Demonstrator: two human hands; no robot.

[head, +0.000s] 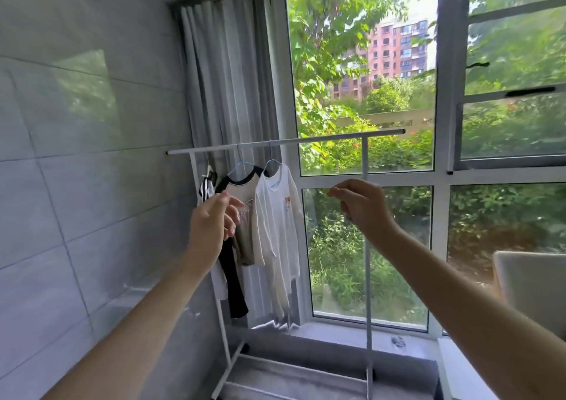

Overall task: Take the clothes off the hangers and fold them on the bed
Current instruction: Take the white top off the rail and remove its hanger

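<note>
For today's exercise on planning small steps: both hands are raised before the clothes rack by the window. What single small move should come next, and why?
Probably move the right hand left to the white T-shirt, the outermost garment on the rack rail, and lift its hanger hook off. Both hands look empty, with the left hand in front of the beige-and-black shirt, and no garment is off yet.
</note>
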